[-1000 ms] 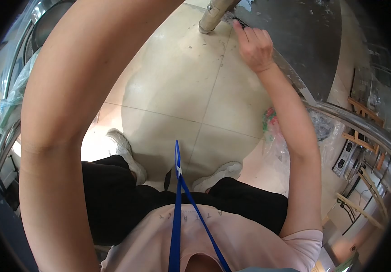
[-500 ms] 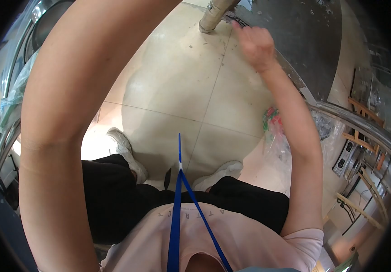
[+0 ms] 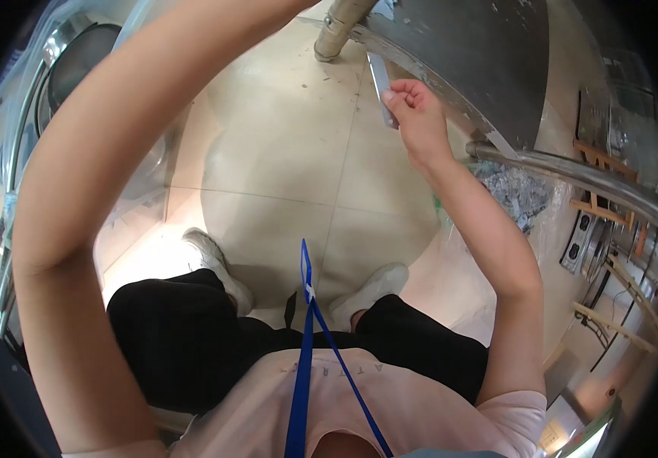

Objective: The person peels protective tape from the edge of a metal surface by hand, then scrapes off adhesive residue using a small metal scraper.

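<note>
My right hand (image 3: 423,122) pinches a flat, narrow metal blade (image 3: 381,82) between thumb and fingers, its long end pointing up and away from me. The hand is just below the near edge of a dark, worn panel (image 3: 481,69) with flaked patches. My left forearm (image 3: 153,84) reaches up across the left side of the view; its hand lies beyond the top edge and cannot be seen. Left of my right hand a round, pale post (image 3: 333,38) stands at the panel's corner.
A metal rail (image 3: 588,179) curves out at the right, above crumpled clear plastic (image 3: 523,195). Wooden hangers (image 3: 611,328) lie at the far right. At the left are plastic-covered metal frames (image 3: 20,145). My shoes (image 3: 371,290) stand on the tiled floor (image 3: 268,168).
My right hand has come back from the panel's edge toward me, and the blade in it now shows clearly. My left arm has shifted slightly left and the view has moved a little.
</note>
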Tool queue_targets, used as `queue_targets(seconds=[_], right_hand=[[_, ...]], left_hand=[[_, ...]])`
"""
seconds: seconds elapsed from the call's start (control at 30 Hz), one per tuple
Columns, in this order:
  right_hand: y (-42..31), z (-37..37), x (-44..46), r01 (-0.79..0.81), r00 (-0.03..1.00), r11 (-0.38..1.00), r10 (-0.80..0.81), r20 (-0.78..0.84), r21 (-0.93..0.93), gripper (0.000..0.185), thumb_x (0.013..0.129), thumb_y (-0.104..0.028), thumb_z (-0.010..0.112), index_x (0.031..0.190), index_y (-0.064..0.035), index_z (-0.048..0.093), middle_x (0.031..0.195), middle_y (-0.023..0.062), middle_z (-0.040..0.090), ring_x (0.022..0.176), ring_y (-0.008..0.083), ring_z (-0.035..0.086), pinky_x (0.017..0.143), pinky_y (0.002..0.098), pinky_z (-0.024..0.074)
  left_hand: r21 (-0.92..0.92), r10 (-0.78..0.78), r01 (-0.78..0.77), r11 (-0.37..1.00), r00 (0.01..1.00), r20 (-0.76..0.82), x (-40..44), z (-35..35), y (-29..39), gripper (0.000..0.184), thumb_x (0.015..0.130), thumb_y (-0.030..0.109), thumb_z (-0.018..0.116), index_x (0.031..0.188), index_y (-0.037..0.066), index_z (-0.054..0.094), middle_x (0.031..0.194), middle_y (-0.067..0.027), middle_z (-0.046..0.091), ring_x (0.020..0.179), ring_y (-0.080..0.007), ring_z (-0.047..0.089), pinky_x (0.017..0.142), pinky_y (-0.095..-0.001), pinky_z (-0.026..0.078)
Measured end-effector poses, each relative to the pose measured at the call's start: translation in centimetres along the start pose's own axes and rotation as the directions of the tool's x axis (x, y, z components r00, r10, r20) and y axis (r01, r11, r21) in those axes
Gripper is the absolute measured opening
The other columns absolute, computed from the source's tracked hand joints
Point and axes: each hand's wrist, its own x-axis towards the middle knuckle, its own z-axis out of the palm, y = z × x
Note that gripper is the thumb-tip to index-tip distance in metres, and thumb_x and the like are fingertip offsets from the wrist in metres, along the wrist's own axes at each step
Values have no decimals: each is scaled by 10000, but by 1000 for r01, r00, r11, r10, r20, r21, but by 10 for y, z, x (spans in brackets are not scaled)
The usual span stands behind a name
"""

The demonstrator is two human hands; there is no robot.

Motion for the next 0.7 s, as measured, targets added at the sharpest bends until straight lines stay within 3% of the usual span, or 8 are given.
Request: queue_targets(seconds=[0.07,0.13,0.2,0.27,0.37,0.5,0.6,0.7], right_hand=[[-7,0,-17,1,1000,1000,-1,-6,-25,141,795,-85,579,873,8,507,701,-7,518,618,49,443,543,200,369],[-8,-1,-30,23,1000,999,-23,9,-31,125,796,-81,579,842,5,502,695,-10,511,614,49,439,539,196,365],[-7,-3,-41,58,997,998,-57,52,-23,115,797,-77,578,831,1,500,688,-14,506,609,46,436,533,192,361],[-7,-4,-50,51,996,998,-49,68,-30,113,796,-73,578,829,-1,499,679,-17,502,603,45,436,526,195,364],[-7,-3,-52,71,996,996,-68,57,-50,110,792,-72,583,820,-1,504,671,-16,505,599,48,442,523,200,373],[-2,-3,-49,83,996,989,-79,39,-119,105,786,-73,589,808,3,520,673,-7,523,608,53,461,535,209,393],[6,-3,-47,104,993,964,-114,-28,-244,105,781,-74,591,805,8,531,676,5,539,606,64,478,538,215,401],[28,-8,-36,32,987,998,-39,-155,-52,95,795,-80,584,819,-6,529,691,11,542,603,78,481,548,218,400]], left_hand=[[-24,-238,273,962,876,420,-14,-43,-30,301,818,143,551,1053,-26,465,896,-184,574,767,-209,548,658,-311,431],[40,-326,611,790,363,873,-37,-61,-39,497,734,261,678,1101,4,465,1084,-94,490,1005,-204,449,849,-352,376],[22,-231,543,839,319,919,-68,-60,-27,468,785,220,625,1160,11,439,1046,-73,541,990,-169,498,826,-274,399],[35,-259,755,654,181,949,-85,-52,-23,424,796,152,606,1156,6,434,994,-80,561,941,-153,517,831,-265,403],[63,-121,864,500,-3,993,-89,-41,-24,389,794,86,595,1138,-1,435,917,-74,558,894,-143,525,820,-267,414],[137,-155,835,533,-63,986,-89,-39,-22,284,807,26,554,1073,-10,458,733,-21,514,792,-117,533,774,-255,437],[215,-236,878,427,-122,964,-102,-38,-37,293,806,86,574,1060,-19,472,741,-39,563,736,-131,554,678,-264,439],[225,-360,775,591,3,933,-111,-25,-50,241,842,200,547,948,-16,551,723,-58,582,706,-160,565,651,-284,453]])
